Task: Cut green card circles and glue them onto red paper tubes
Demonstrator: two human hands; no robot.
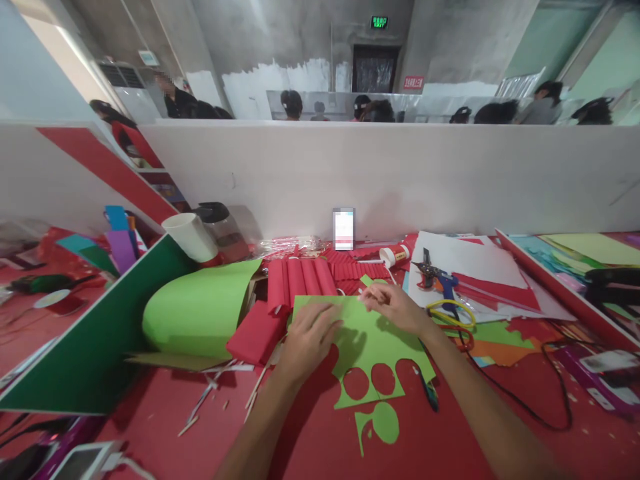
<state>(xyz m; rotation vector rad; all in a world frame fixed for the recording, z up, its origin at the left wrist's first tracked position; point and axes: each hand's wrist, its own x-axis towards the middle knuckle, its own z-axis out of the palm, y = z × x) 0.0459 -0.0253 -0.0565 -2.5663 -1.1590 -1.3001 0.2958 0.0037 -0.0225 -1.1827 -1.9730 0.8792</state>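
A sheet of light green paper [370, 340] lies on the red table in front of me, with round holes cut along its near edge. My left hand [311, 333] rests on the sheet's left side, fingers stretched out and slightly blurred. Over its upper right part, my right hand [393, 308] has its fingers curled together in a pinch; what they hold, if anything, I cannot make out. Just beyond them shows a small green strip [369, 281]. A cut green disc [386, 423] lies below the sheet, beside a curved scrap. A dark pen-like tool [427, 390] lies by the sheet's right edge.
Red folded paper [300, 283] and a rolled green sheet [200, 310] are at left, beside a green divider [95, 340]. A blue glue gun [443, 277] lies on white paper at right; yellow-handled scissors [453, 313] are nearby. A phone [344, 229] leans against the back panel.
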